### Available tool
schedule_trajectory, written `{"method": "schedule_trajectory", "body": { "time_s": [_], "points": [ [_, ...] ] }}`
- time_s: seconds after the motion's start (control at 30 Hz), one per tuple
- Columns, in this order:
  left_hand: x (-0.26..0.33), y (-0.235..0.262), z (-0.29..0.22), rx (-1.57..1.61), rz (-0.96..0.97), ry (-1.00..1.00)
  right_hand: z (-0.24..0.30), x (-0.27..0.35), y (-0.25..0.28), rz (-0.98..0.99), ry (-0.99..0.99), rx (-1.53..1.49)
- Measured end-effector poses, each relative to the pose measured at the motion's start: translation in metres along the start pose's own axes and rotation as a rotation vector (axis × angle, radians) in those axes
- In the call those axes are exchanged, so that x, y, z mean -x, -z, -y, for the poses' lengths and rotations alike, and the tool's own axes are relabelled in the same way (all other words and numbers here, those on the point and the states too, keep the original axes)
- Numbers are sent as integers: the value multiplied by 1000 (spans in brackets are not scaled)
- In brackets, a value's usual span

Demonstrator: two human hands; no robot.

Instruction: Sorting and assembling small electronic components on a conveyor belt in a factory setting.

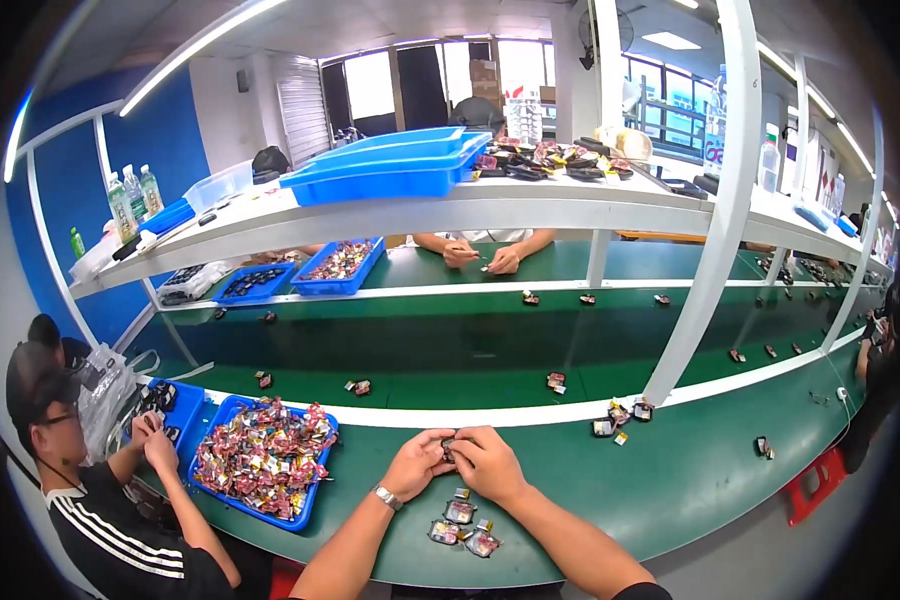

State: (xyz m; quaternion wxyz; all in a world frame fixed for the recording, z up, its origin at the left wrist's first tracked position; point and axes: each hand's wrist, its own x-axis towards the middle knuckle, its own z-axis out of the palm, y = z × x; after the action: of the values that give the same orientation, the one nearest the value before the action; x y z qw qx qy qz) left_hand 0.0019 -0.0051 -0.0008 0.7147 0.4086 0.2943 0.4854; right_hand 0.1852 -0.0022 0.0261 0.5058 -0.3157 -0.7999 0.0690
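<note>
My left hand [416,466] and my right hand [491,463] meet over the green bench, fingers closed around a small dark electronic part [448,452]. Most of that part is hidden by the fingers. Just below the hands, on the bench, lie a small electronic assembly [459,512] and two similar ones [445,531] [483,543], dark-edged with pale and yellow bits. To the left of my left forearm stands a blue tray [308,505] heaped with many small red, yellow and silver parts [265,455].
A conveyor belt [450,340] carrying scattered assemblies runs beyond the white rail. More assemblies [625,418] sit by a slanted white post [705,240]. A co-worker [120,510] handles parts at the left; another person's hands [485,257] work opposite. Overhead is a shelf with blue trays [385,165].
</note>
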Motion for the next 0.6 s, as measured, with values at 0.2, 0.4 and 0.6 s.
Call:
{"method": "schedule_trajectory", "body": {
  "time_s": [0.2,0.4,0.6],
  "points": [
    [-1,3,2,-1,14,-3,6,-1,-3,18,-57,4],
    [-2,0,2,-44,-11,14,3,1,-6,4,-45,80],
    [-2,-2,3,-101,-26,20,3,1,-8,5,-102,83]
  ]
}}
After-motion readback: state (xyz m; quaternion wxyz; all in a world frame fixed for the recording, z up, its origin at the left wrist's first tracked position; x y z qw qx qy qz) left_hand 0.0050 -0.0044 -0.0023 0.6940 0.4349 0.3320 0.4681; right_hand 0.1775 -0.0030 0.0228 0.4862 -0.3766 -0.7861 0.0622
